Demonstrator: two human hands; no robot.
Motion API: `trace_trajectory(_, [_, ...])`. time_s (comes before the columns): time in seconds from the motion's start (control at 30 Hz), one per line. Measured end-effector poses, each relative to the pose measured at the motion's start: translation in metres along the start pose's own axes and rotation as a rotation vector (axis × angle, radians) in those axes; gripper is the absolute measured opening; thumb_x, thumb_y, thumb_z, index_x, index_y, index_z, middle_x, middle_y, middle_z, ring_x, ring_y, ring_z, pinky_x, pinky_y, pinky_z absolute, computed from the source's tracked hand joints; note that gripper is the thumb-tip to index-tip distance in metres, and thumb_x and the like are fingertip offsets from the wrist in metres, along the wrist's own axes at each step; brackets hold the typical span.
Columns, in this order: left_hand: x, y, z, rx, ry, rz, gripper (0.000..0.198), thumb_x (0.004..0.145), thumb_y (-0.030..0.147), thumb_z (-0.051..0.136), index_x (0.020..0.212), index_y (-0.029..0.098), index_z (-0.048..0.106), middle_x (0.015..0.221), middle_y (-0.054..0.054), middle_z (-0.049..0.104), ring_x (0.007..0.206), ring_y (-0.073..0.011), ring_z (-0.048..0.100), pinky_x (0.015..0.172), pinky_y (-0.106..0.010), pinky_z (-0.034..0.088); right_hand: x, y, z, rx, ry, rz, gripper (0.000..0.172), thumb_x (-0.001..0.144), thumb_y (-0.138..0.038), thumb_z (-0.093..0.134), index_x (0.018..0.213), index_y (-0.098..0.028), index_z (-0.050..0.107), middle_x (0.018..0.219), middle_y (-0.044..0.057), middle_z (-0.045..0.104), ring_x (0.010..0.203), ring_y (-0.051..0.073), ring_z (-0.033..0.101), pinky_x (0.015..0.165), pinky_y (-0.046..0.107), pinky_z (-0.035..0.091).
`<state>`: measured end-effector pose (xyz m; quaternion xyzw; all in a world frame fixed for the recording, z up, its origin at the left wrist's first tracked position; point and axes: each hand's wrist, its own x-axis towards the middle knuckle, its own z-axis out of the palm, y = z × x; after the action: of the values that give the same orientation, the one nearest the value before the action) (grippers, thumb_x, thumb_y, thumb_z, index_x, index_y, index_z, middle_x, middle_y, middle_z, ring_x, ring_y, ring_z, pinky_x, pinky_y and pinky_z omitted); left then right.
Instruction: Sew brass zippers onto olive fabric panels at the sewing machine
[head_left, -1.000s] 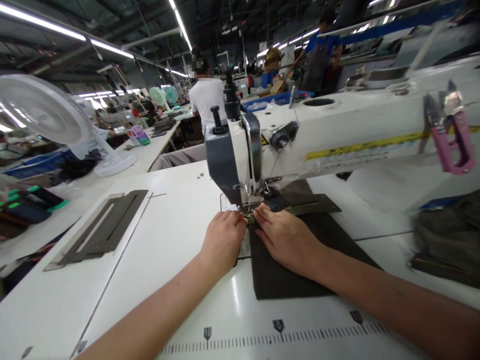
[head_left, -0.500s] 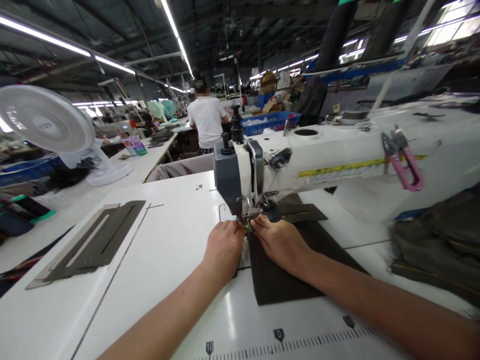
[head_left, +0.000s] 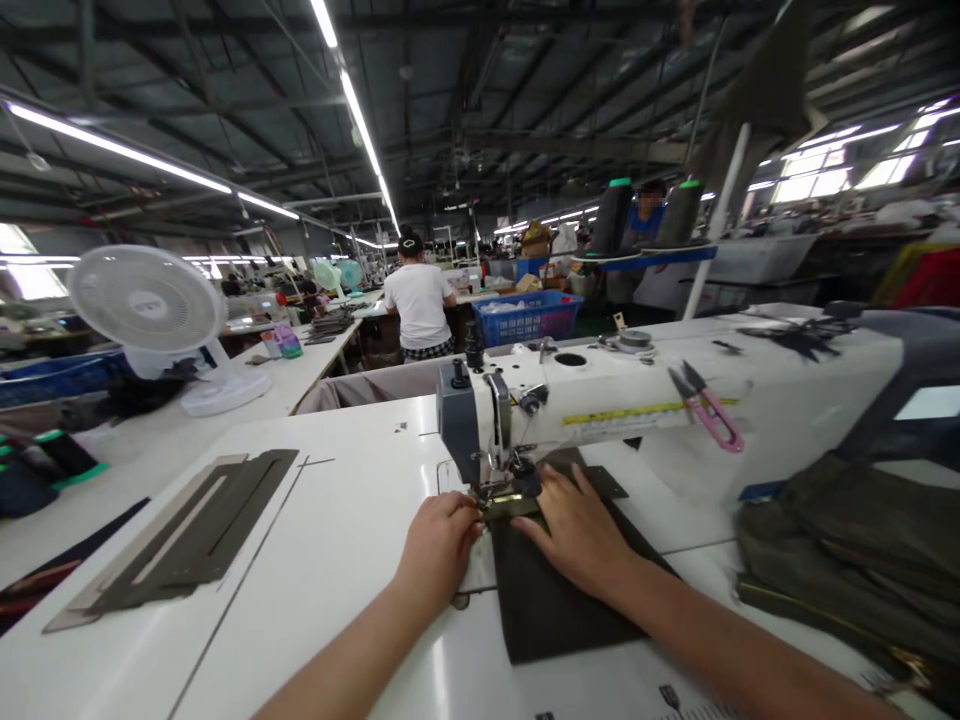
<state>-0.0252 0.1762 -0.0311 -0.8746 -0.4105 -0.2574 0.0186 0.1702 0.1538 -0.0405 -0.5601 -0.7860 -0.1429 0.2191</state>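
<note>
A dark olive fabric piece (head_left: 555, 610) lies on the white sewing table (head_left: 330, 560), its far edge under the presser foot of the white sewing machine (head_left: 600, 400). My left hand (head_left: 439, 545) is curled at the fabric's left corner beside the needle, fingers pinched on the edge. My right hand (head_left: 577, 530) lies flat on the fabric just right of the needle, fingers stretched out and pressing down.
Pink thread snips (head_left: 709, 410) rest on the machine arm. A grey slotted template (head_left: 187, 530) lies at left. Folded olive fabric (head_left: 847, 560) is stacked at right. A white fan (head_left: 150, 310) stands at far left. A person in a white shirt (head_left: 420, 305) works beyond.
The camera view rose and pulled back, showing more of the hall. My right hand flattened and slid slightly forward on the fabric. My left hand stayed at the needle.
</note>
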Motion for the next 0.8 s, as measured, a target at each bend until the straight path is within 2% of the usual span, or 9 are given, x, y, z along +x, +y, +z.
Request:
trace_trajectory(0.1, [-0.012,0.004,-0.016,-0.094,-0.031,0.079,0.015,0.084,0.014,0.052,0.093,0.020,0.063,0.096,-0.004,0.064,0.090,-0.0191,0.058,0.082,-0.036,0.046,-0.038,-0.002,-0.017,-0.149,0.018,0.025,0.053,0.080,-0.045,0.052,0.113,-0.004,0.056,0.098,0.021,0.064,0.088,0.033,0.060,0.075,0.049,0.048])
trace_trajectory(0.17, [-0.022,0.012,-0.024,-0.122,-0.068,0.137,0.014,0.083,0.016,0.054,0.092,0.021,0.063,0.097,-0.004,0.064,0.092,-0.0194,0.058,0.086,-0.038,0.044,-0.069,-0.009,-0.024,-0.172,0.095,-0.129,0.049,0.080,-0.046,0.048,0.111,-0.009,0.059,0.092,0.018,0.066,0.077,0.031,0.062,0.063,0.043,0.051])
trace_trajectory(0.2, [-0.027,0.017,-0.026,-0.128,-0.085,0.159,0.013,0.083,0.017,0.055,0.091,0.022,0.064,0.098,-0.004,0.064,0.093,-0.0195,0.058,0.089,-0.039,0.042,-0.082,-0.013,-0.025,-0.185,0.152,-0.226,0.041,0.082,-0.039,0.046,0.110,-0.012,0.059,0.096,0.017,0.066,0.080,0.029,0.063,0.061,0.039,0.052])
trace_trajectory(0.27, [-0.032,0.026,-0.027,-0.127,-0.107,0.173,0.013,0.081,0.017,0.057,0.091,0.022,0.064,0.099,-0.004,0.063,0.095,-0.0192,0.057,0.093,-0.041,0.039,-0.102,-0.021,-0.023,-0.179,0.224,-0.333,0.035,0.082,-0.026,0.044,0.112,-0.016,0.057,0.109,0.015,0.063,0.093,0.026,0.061,0.068,0.032,0.053])
trace_trajectory(0.33, [-0.034,0.032,-0.025,-0.115,-0.113,0.157,0.013,0.080,0.017,0.058,0.091,0.021,0.064,0.097,-0.004,0.062,0.093,-0.0190,0.057,0.091,-0.040,0.041,-0.111,-0.027,-0.020,-0.118,0.250,-0.357,0.037,0.082,-0.023,0.043,0.116,-0.014,0.054,0.115,0.013,0.060,0.102,0.022,0.058,0.075,0.027,0.052])
trace_trajectory(0.47, [-0.027,0.033,-0.021,-0.126,-0.092,0.093,0.014,0.078,0.016,0.061,0.091,0.020,0.064,0.098,-0.006,0.061,0.091,-0.0197,0.056,0.082,-0.035,0.046,-0.102,-0.032,-0.030,0.146,0.235,-0.329,0.033,0.083,-0.017,0.039,0.111,-0.013,0.057,0.105,0.011,0.065,0.095,0.020,0.062,0.077,0.026,0.050])
trace_trajectory(0.53, [-0.021,0.032,-0.022,-0.190,-0.059,0.080,0.018,0.079,0.014,0.059,0.095,0.020,0.064,0.100,-0.005,0.062,0.094,-0.0190,0.056,0.084,-0.034,0.045,-0.089,-0.030,-0.048,0.344,0.151,-0.178,0.028,0.086,-0.014,0.035,0.098,-0.017,0.060,0.093,0.008,0.069,0.084,0.017,0.064,0.072,0.025,0.050])
trace_trajectory(0.63, [-0.011,0.032,-0.027,-0.314,-0.024,0.103,0.026,0.079,0.011,0.059,0.103,0.021,0.061,0.103,-0.003,0.064,0.098,-0.0172,0.055,0.088,-0.033,0.042,-0.066,-0.023,-0.078,0.568,-0.008,0.058,0.031,0.091,-0.026,0.034,0.069,-0.020,0.055,0.065,0.002,0.064,0.060,0.015,0.061,0.054,0.024,0.045])
trace_trajectory(0.8, [0.001,0.040,-0.033,-0.359,-0.051,0.123,0.018,0.074,0.016,0.068,0.090,0.022,0.065,0.095,0.000,0.067,0.094,-0.0167,0.058,0.087,-0.032,0.041,-0.041,-0.009,-0.097,0.665,-0.136,0.072,0.037,0.091,-0.033,0.034,0.057,-0.021,0.043,0.054,-0.002,0.055,0.050,0.013,0.053,0.049,0.024,0.036])
